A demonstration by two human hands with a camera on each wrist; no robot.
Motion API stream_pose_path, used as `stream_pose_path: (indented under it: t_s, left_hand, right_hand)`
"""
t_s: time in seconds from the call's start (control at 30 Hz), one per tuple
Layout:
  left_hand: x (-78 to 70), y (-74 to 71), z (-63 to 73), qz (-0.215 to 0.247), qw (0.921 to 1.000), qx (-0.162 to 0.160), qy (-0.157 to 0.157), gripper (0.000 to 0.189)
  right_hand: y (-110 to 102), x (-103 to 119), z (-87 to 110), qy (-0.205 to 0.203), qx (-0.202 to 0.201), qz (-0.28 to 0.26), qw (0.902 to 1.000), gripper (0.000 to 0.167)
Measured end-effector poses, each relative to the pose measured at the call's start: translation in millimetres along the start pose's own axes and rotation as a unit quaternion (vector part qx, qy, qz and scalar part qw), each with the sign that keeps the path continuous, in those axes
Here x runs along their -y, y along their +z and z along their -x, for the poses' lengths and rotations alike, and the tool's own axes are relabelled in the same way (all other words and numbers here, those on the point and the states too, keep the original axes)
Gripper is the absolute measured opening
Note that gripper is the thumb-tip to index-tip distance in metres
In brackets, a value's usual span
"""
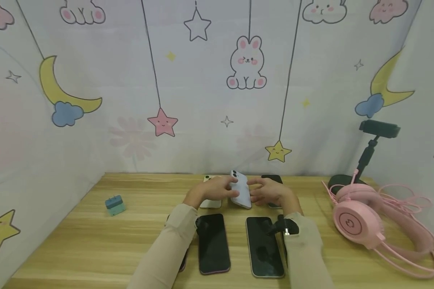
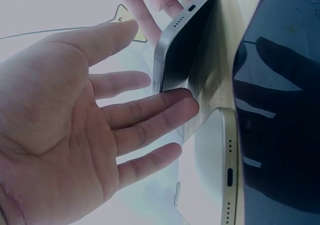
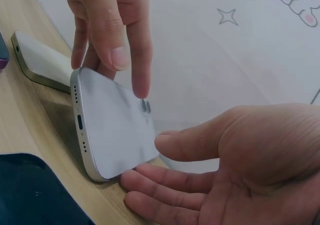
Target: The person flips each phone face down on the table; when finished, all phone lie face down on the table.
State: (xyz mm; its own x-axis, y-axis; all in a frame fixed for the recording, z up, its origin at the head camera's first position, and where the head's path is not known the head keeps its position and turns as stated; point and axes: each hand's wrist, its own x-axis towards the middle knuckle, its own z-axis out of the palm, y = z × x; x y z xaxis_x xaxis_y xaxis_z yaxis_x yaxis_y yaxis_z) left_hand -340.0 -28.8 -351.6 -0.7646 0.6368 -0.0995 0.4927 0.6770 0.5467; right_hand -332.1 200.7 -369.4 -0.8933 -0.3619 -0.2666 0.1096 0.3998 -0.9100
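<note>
A white smartphone is tilted up on one long edge at the back of the table, its back with camera lenses facing right. Straight fingers of my left hand touch its raised edge; in the left wrist view the left thumb stands away from the phone. On the other side, my right hand is spread, its fingertips at the lower edge of the phone and its thumb near the back. A cream phone lies face down beneath my left hand. Behind my right hand lies a dark phone.
Two black-screened phones, one on the left and one on the right, lie nearer the front. My left sleeve partly hides another phone. A blue-green charger block sits left; pink headphones and a black stand are right.
</note>
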Motion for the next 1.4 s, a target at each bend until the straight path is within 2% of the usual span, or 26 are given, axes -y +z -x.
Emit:
stream_pose_path:
  t_s: [0.3,0.67,1.0,1.4]
  left_hand:
    - [-0.3,8.6,-3.2,-0.022,0.9996,0.01,-0.012,0.065]
    - [-1.0,9.5,-7.1,-0.038,0.9991,0.017,0.001,0.063]
    - [-3.6,9.3,-5.6,-0.043,0.9986,0.03,-0.002,0.06]
    - [-4.0,8.5,-4.4,-0.022,0.9991,0.035,-0.008,0.058]
  right_hand:
    - [-1.3,-3.9,1.8,0.001,-0.007,-0.002,1.0,0.052]
    - [-3.6,-1.7,0.7,-0.004,-0.014,0.003,0.9999,0.05]
    - [-3.8,-4.8,0.8,0.002,-0.014,-0.003,0.9999,0.049]
    - [-5.3,-6.2,0.7,-0.003,-0.013,-0.009,0.9999,0.051]
